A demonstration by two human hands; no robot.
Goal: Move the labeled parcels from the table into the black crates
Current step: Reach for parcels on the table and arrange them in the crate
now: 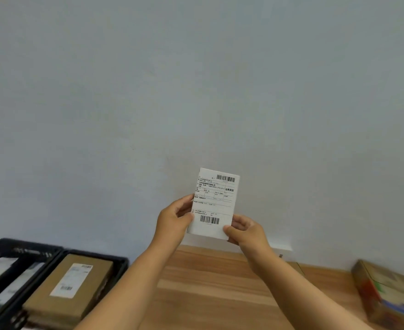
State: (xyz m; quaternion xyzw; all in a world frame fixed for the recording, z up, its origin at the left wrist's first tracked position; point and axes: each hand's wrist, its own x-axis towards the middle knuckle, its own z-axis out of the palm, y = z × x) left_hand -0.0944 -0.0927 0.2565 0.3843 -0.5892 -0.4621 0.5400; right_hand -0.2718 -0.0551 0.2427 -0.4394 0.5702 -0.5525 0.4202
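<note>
**Now holding the parcel up**

Both my arms reach forward, lifting the white labeled parcel [214, 204] upright before the wall, above the table [210, 282]. My left hand [173, 221] pinches its left edge; my right hand [244, 231] grips its lower right corner.

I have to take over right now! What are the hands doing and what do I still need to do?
Left hand and right hand both grip the white labeled parcel, held up in front of the wall.
Done: a brown labeled parcel lies in the nearer black crate.
Left: put the white parcel in a crate; a colourful box sits on the table at right.
</note>
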